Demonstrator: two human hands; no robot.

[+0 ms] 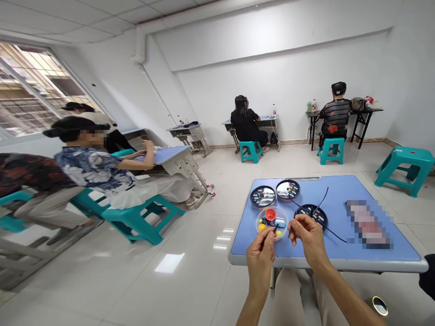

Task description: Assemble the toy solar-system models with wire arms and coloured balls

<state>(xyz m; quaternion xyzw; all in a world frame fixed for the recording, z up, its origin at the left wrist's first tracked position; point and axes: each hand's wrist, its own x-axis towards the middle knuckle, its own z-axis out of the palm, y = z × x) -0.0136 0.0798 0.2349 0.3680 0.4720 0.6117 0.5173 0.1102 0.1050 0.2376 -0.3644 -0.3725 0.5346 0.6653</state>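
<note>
White walls and a glossy tiled floor fill the room. Other people sit at blue-topped desks [171,155] on teal stools [404,170], along the far wall and to my left, their hands well apart from mine. On my own blue desk [340,194], a clear round dish [272,208] sits near the front edge, holding a red round piece [270,214] and yellow balls [261,227]. Three round black trays [263,196] lie just beyond it, and a black wire [335,234] curves across the desk over the nearest tray. A pixelated patch [369,224] hides whatever lies to the right.

My left hand [260,258] is closed to a pinch on a thin dark stem [275,228] above the dish. My right hand [307,237] is nearly closed too, pinching a thin dark end [290,232] just beside the dish; I cannot tell whether that end belongs to the wire. The pieces look small, light and probably plastic, so I would take them with my fingertips, since the balls may roll. The wire looks springy and is best held close to its end.
</note>
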